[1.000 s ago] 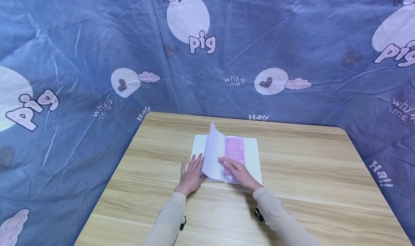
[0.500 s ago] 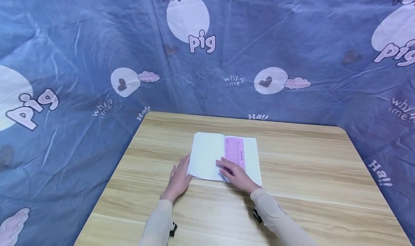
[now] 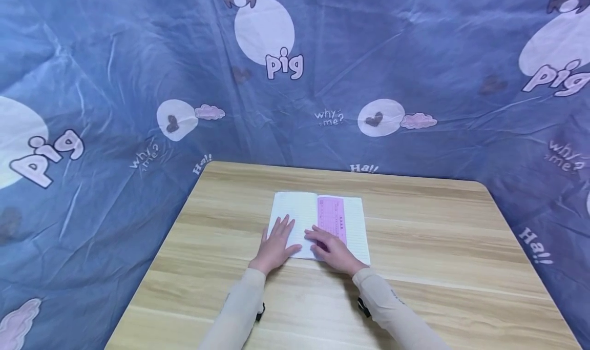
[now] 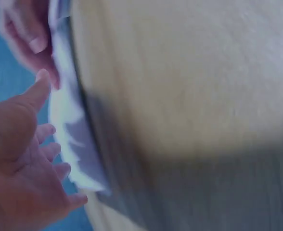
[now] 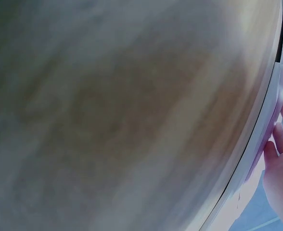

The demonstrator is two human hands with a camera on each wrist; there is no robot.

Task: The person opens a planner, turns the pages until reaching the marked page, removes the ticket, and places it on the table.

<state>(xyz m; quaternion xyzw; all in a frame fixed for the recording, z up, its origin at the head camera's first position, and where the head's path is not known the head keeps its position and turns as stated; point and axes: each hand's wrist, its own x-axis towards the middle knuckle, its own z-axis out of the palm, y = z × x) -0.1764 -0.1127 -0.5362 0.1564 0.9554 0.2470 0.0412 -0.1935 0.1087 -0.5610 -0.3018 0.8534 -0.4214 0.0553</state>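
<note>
Rests the left hand (image 3: 274, 248), with fingers spread and gripping nothing, on the left side of an open notebook (image 3: 357, 221) lying flat on the table (image 3: 438, 247), and keeps the right hand (image 3: 335, 251), with fingers loosely bent and grasping nothing, across the lower part of a pink slip (image 3: 331, 211).

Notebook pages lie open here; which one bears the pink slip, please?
The right page: the pink slip lies along its inner edge, while the left page shows none.
</note>
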